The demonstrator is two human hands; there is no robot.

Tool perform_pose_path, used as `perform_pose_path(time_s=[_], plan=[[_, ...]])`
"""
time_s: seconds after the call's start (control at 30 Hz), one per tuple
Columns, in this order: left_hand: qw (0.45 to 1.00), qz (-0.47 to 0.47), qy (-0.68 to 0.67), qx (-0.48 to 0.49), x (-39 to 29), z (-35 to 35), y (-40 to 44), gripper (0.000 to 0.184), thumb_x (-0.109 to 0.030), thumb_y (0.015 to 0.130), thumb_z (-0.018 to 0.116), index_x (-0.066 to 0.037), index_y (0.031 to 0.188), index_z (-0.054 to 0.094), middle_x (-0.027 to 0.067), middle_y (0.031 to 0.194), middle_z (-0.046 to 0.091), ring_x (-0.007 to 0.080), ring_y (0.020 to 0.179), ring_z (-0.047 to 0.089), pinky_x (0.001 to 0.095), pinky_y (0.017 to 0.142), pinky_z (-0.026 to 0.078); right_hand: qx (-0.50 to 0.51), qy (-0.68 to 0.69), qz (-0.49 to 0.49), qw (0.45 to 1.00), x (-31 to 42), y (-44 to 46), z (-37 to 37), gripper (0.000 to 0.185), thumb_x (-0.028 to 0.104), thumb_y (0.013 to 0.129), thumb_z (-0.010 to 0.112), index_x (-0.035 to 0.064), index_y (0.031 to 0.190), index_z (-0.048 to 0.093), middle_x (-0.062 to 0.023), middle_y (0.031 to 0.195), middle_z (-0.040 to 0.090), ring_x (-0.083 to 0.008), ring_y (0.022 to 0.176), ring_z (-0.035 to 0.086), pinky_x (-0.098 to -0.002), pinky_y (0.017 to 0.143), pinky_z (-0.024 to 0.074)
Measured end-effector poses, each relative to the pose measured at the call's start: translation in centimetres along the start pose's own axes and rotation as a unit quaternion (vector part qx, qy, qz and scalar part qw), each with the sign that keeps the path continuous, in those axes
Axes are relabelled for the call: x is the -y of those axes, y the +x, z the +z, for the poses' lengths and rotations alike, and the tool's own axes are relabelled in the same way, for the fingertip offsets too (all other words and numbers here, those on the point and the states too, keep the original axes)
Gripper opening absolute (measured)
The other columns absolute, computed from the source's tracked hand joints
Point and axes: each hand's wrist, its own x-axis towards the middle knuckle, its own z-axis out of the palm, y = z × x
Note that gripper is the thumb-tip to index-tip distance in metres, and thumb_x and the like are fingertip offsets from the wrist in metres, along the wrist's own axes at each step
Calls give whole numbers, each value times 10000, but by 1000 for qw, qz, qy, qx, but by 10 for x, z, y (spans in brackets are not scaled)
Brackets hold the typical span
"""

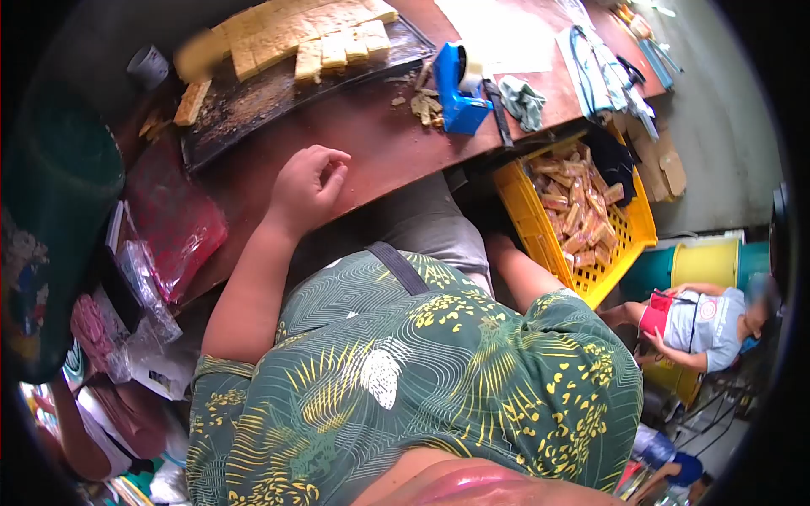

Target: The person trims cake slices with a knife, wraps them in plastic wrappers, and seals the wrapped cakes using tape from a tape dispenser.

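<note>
My left hand [310,187] rests at the front edge of the brown table [380,131], its fingers curled loosely toward the thumb and nothing visible in them. My right forearm goes down between my lap and the yellow crate; my right hand is hidden. Beyond my left hand lies a dark tray [278,114] with rows of cut yellow bars [283,38] and crumbs. A blue tape dispenser [460,93] with a roll of tape stands to the right, beside broken pieces [426,108] and a grey-green cloth [523,101].
The yellow crate [620,278] at the right holds many wrapped bars [582,207]. Red plastic packaging [173,219] lies at the left by a dark green container [59,194]. A seated person [709,325] is at the far right; another person's arm [76,430] shows at lower left.
</note>
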Motion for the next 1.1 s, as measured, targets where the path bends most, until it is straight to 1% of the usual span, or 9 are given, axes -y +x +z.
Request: perform_pose_path(time_s=[0.1,0.3,0.4,0.6,0.7,0.8,0.9,1.0,1.1], plan=[[1000,13,23,-4,0,0,1,132,-75,902,710,-45,1029,722,108,935,690,254,861,668,354,773,541,50,-13,52,997,-16,13,1,285,199,895,651,64,1131,739,-231,1135,718,-437,1054,678,-479,913,547],[999,24,41,-7,2,0,6,79,-79,897,706,-55,970,724,101,913,694,287,872,665,381,782,535,70,-19,64,995,-26,38,7,276,199,896,654,62,1119,743,-231,1119,722,-435,1045,682,-477,907,549],[998,38,56,-8,4,2,8,71,-88,893,708,-59,956,723,101,913,697,296,871,664,402,778,535,65,-18,44,997,-4,64,5,272,199,896,656,61,1113,746,-230,1111,723,-434,1040,684,-477,904,550],[997,-13,70,16,-1,3,14,65,-95,889,715,-62,946,719,90,904,700,290,858,665,394,755,535,57,-16,26,998,23,82,-1,264,199,897,659,59,1101,750,-229,1095,726,-432,1030,687,-475,899,553],[997,-3,73,5,-1,4,14,66,-96,891,715,-63,947,719,90,903,699,285,850,665,390,746,535,54,-19,11,998,29,84,-3,260,199,897,661,58,1095,752,-229,1087,728,-430,1025,689,-474,896,554],[997,-15,74,3,-5,4,15,77,-154,894,710,-88,928,730,71,908,704,288,858,662,407,775,541,49,-23,-9,999,37,84,-8,256,199,897,663,56,1089,754,-229,1080,730,-429,1020,690,-474,893,555],[997,3,73,-9,-3,5,14,81,-153,894,710,-83,931,729,70,911,706,289,858,662,410,773,540,40,-23,-33,998,51,83,-13,252,199,898,664,55,1083,757,-228,1072,731,-428,1015,692,-473,890,556],[997,5,71,-1,-1,4,12,82,-101,897,710,-55,963,722,102,915,702,300,866,669,393,771,537,35,-29,-63,997,70,84,-19,248,199,898,666,54,1077,759,-228,1064,733,-427,1010,694,-472,887,557],[998,7,59,-6,0,4,10,95,-99,902,703,-47,978,725,113,919,701,307,874,670,389,786,540,36,-34,-98,994,88,72,-18,245,199,898,668,53,1071,761,-227,1056,734,-426,1005,696,-471,884,558]])
